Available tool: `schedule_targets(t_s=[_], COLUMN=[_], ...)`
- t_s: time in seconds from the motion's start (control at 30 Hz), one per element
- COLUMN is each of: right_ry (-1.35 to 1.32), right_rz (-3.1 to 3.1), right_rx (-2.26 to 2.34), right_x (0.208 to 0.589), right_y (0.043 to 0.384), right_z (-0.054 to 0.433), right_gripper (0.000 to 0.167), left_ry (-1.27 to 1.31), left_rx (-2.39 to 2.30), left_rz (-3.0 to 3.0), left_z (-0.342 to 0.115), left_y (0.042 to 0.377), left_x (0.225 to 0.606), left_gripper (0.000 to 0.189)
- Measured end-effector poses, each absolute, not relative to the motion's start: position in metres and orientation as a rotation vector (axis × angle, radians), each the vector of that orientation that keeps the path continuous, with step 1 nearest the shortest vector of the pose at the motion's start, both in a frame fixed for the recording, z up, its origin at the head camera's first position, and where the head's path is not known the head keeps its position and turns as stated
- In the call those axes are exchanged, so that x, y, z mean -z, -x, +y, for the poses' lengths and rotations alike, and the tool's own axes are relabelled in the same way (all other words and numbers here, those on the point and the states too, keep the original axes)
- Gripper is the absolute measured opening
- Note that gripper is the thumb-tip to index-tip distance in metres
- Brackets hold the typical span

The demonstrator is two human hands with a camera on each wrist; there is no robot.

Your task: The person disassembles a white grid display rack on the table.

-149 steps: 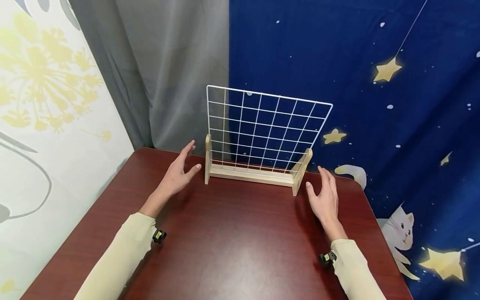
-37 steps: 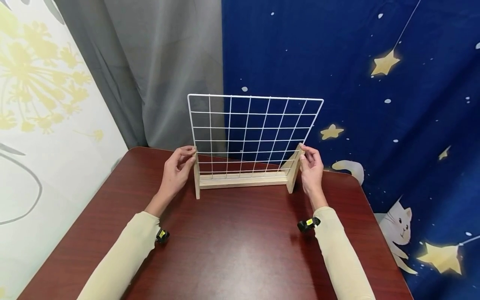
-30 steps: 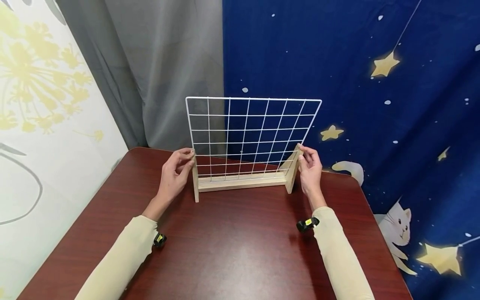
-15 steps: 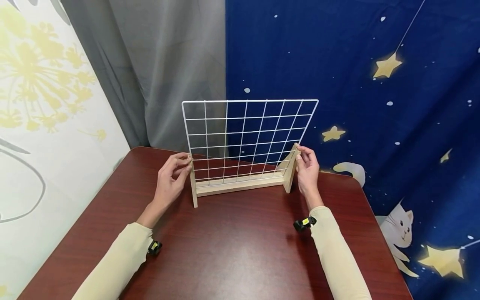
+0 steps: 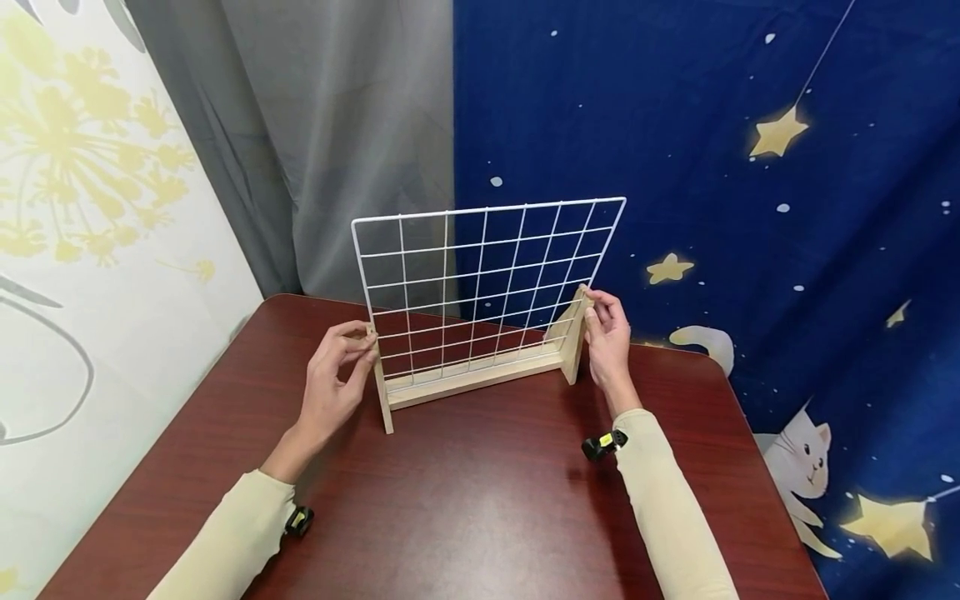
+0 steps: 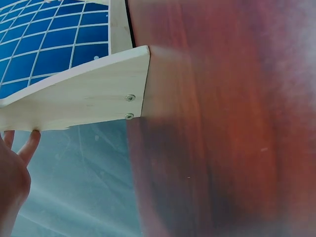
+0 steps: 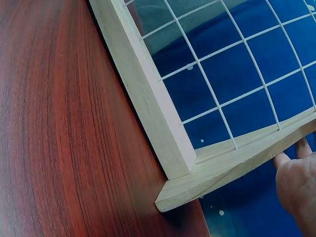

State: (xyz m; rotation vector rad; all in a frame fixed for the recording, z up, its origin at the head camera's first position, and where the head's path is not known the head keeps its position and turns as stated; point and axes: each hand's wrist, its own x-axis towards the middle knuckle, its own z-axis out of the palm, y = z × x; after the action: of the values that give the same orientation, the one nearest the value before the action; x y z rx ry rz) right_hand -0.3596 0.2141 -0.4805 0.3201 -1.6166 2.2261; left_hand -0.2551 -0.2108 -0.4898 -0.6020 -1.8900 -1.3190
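Observation:
A white wire grid (image 5: 495, 283) stands in a pale wooden base (image 5: 476, 381) with a side panel at each end; together they form a grid display rack on the table. My left hand (image 5: 330, 383) holds the upper part of the left side panel (image 6: 84, 94), fingertips on its outer side. Bent fingers of my right hand (image 5: 609, 342) hold the top of the right side panel (image 5: 573, 342). In the right wrist view, that hand (image 7: 298, 182) sits at the panel's outer edge. The fingertips' far sides are partly hidden. The rack stands turned, its left end nearer to me.
The dark red wooden table (image 5: 480, 508) has its back edge just behind the rack. Behind it hang a grey curtain (image 5: 360, 125) and a blue curtain (image 5: 637, 100) with stars. A white patterned wall (image 5: 112, 333) is at the left.
Five seconds ago both hands were apart from the rack; now they hold its side panels. Over the last second the rack's left end has swung toward me, with the left hand following.

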Motion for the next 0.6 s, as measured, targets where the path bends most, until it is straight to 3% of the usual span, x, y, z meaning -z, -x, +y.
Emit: schedule_targets(t_s=[0.6], right_ry=[-0.308], right_rz=[-1.594], right_rx=[-2.260], right_x=[0.480], right_y=[0.364], right_z=[0.194], right_gripper=[0.029], left_ry=[0.585], left_rx=[1.225], left_rz=[-1.840], left_z=[-0.211], left_y=[0.235], left_x=[0.494], left_gripper=[0.030])
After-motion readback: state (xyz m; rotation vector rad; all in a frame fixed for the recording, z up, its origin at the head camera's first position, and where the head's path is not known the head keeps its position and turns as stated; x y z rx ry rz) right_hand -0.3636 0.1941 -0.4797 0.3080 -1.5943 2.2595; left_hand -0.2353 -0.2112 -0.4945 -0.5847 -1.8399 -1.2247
